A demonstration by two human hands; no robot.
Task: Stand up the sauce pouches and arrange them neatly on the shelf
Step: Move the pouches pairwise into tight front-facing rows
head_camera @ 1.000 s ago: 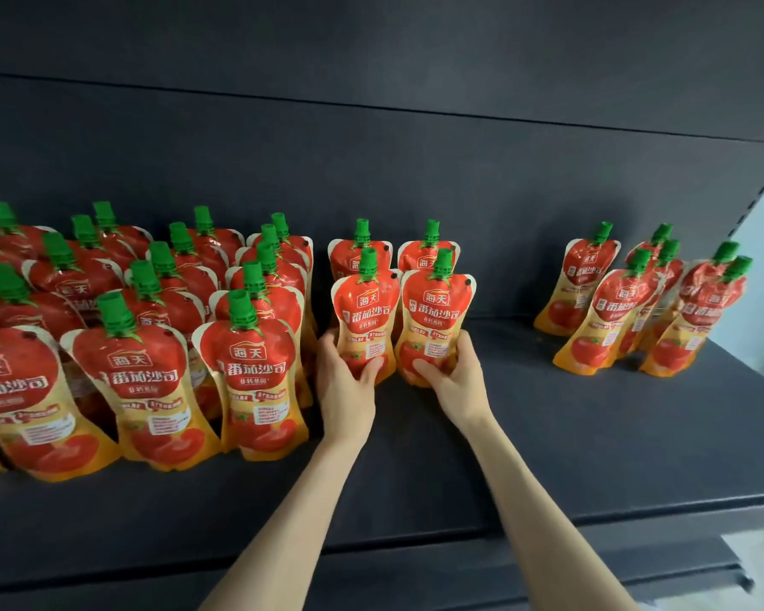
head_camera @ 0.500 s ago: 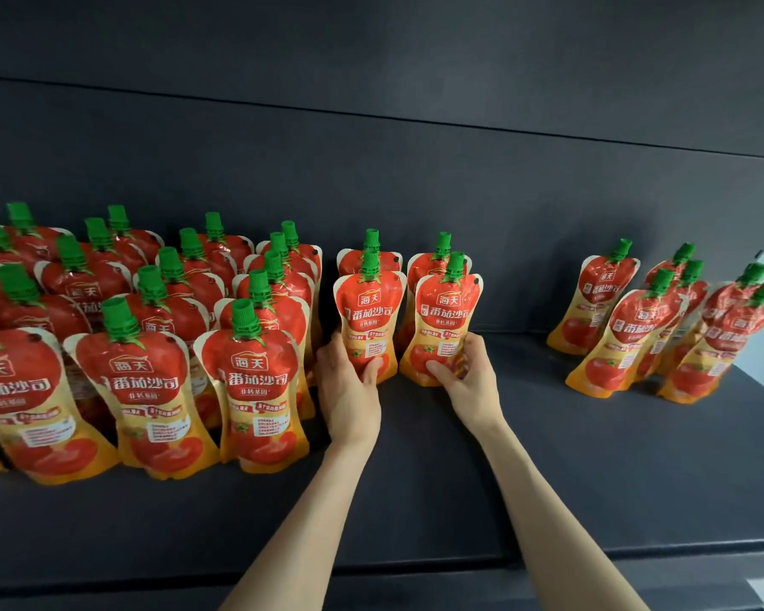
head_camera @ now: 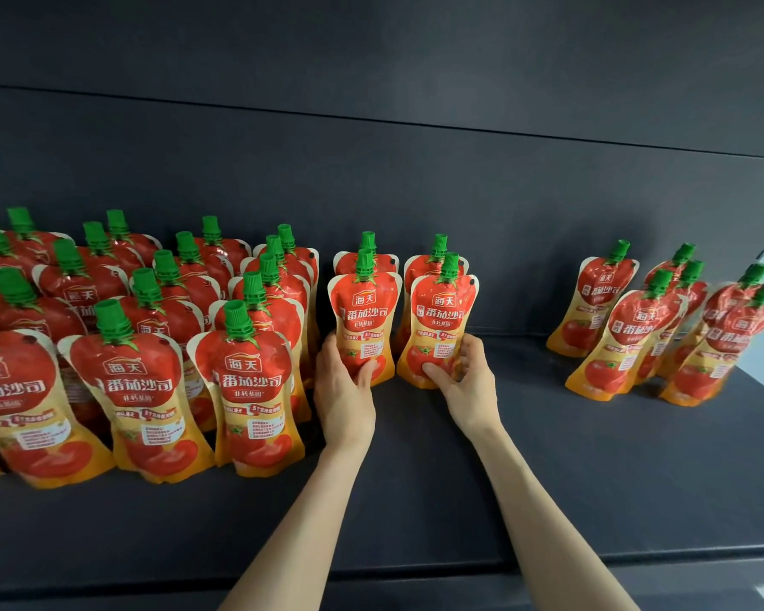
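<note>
Dark shelf [head_camera: 459, 500], centre: left pouch [head_camera: 365, 310] and right pouch [head_camera: 444, 315], upright, side by side.
Grip: left hand [head_camera: 345, 390] curls round the left pouch's lower half; right hand [head_camera: 468, 381] likewise round the right pouch's; both bases partly covered.
Behind: rear pouches [head_camera: 346, 263], caps and shoulders only.
Flanks: left block [head_camera: 124, 381] cut off at frame edge; right cluster [head_camera: 636, 328] leaning, blurred.

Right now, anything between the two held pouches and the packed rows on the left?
Nothing visible. The left hand grips the left pouch, the right hand the right pouch; only a narrow gap separates them from the packed rows.
</note>
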